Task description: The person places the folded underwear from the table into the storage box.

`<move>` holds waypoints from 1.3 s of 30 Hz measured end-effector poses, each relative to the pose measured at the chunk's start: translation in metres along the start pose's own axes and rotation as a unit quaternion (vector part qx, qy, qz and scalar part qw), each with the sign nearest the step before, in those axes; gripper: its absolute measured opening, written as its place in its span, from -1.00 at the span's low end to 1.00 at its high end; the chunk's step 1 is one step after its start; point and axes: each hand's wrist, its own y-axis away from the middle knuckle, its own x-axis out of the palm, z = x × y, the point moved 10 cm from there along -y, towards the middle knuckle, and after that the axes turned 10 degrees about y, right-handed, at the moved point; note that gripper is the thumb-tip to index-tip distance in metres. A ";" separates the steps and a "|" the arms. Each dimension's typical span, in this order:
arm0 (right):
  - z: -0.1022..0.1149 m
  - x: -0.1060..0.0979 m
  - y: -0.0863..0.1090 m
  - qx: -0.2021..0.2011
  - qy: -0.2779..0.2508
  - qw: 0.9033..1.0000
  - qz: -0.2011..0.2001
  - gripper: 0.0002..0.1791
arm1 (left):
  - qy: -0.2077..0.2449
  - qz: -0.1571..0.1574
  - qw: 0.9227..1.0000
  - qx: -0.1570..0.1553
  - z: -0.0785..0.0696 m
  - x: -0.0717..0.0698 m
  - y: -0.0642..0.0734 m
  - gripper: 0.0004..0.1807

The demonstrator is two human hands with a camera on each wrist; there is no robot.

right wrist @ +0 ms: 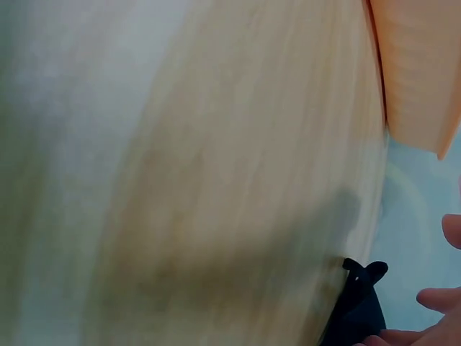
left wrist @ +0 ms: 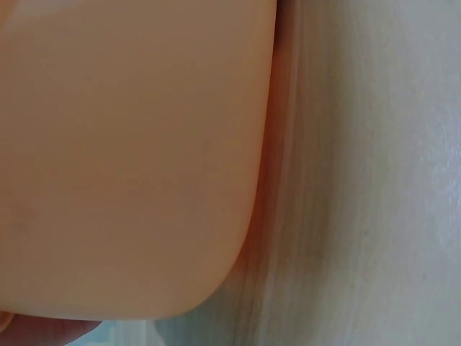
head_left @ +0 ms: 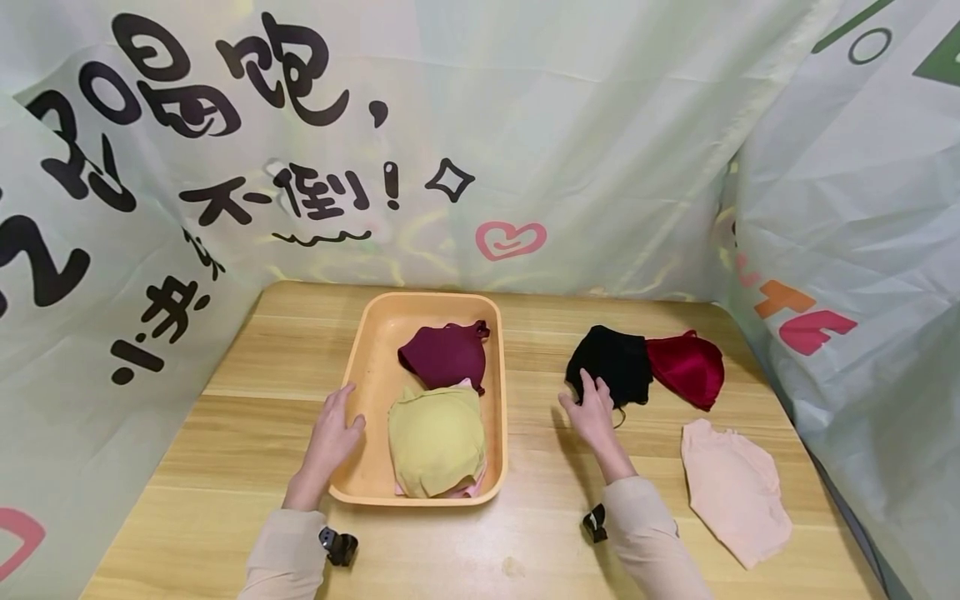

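Observation:
My left hand (head_left: 333,433) rests at the left rim of an orange plastic tray (head_left: 363,333), its fingers relaxed along the edge. In the left wrist view the tray wall (left wrist: 137,158) fills much of the picture, and a finger (left wrist: 47,330) shows beyond it. Inside the tray lie a folded maroon bra (head_left: 446,354) and, nearer me, a folded yellow garment (head_left: 437,440) over something pink. My right hand (head_left: 592,412) reaches with spread fingers to the near left side of a folded black bra (head_left: 611,367). Its fingertips overlap the black cloth (right wrist: 356,317) in the right wrist view.
A shiny red bra (head_left: 688,367) lies against the right side of the black one. Closer to me on the right is a flat pale pink garment (head_left: 735,492). Printed curtains (head_left: 600,167) enclose the wooden table (head_left: 547,475) at the back and sides.

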 end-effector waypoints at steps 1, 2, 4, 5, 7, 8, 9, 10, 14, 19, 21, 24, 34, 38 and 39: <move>-0.001 0.001 0.000 0.002 0.000 1.000 0.004 -0.27 | 0.000 0.000 1.000 -0.001 0.000 0.000 0.000 -0.37; -0.002 0.002 -0.001 0.002 -0.003 1.000 0.005 -0.27 | 0.000 -0.001 1.000 -0.001 0.000 0.000 0.000 -0.37; -0.003 0.002 -0.003 0.002 -0.008 1.000 0.002 -0.29 | 0.000 -0.002 1.000 0.000 0.000 -0.001 0.000 -0.37; -0.004 0.002 -0.004 0.003 -0.010 1.000 -0.002 -0.29 | -0.001 -0.002 1.000 0.000 0.000 -0.001 0.000 -0.37; -0.005 0.000 -0.005 0.005 -0.017 1.000 -0.014 -0.31 | -0.001 -0.001 1.000 -0.001 0.000 -0.001 0.000 -0.37; -0.006 -0.003 -0.006 0.008 -0.017 1.000 -0.023 -0.31 | -0.001 0.000 1.000 -0.001 0.000 -0.001 0.000 -0.37; -0.006 -0.005 -0.006 0.011 -0.015 0.999 -0.034 -0.32 | -0.001 0.001 1.000 -0.001 0.000 0.000 0.000 -0.37; -0.008 -0.008 -0.006 0.017 -0.013 0.999 -0.042 -0.32 | 0.000 0.003 1.000 -0.002 0.000 0.000 0.000 -0.36; -0.012 -0.018 -0.008 0.034 0.004 0.997 -0.069 -0.32 | 0.001 0.004 1.000 -0.001 0.000 0.001 0.001 -0.37; -0.019 -0.026 -0.012 0.047 0.016 0.996 -0.070 -0.28 | 0.000 -0.003 1.000 0.007 -0.001 0.000 0.002 -0.37; -0.023 -0.027 -0.014 0.053 0.018 0.996 -0.068 -0.25 | 0.000 -0.005 1.000 0.010 -0.001 0.000 0.002 -0.37; -0.028 -0.025 -0.017 0.061 0.022 0.996 -0.057 -0.20 | 0.002 -0.006 1.000 0.008 0.000 0.000 0.002 -0.36; -0.036 -0.020 -0.024 0.085 0.046 0.995 -0.029 -0.15 | 0.010 0.005 1.000 -0.003 0.003 0.001 0.000 -0.36; -0.041 -0.026 -0.028 0.100 0.030 0.994 -0.031 -0.14 | 0.008 0.007 1.000 -0.007 0.004 0.002 0.000 -0.36; -0.043 -0.027 -0.029 0.105 0.027 0.994 -0.031 -0.15 | 0.008 0.007 1.000 -0.007 0.004 0.002 0.000 -0.36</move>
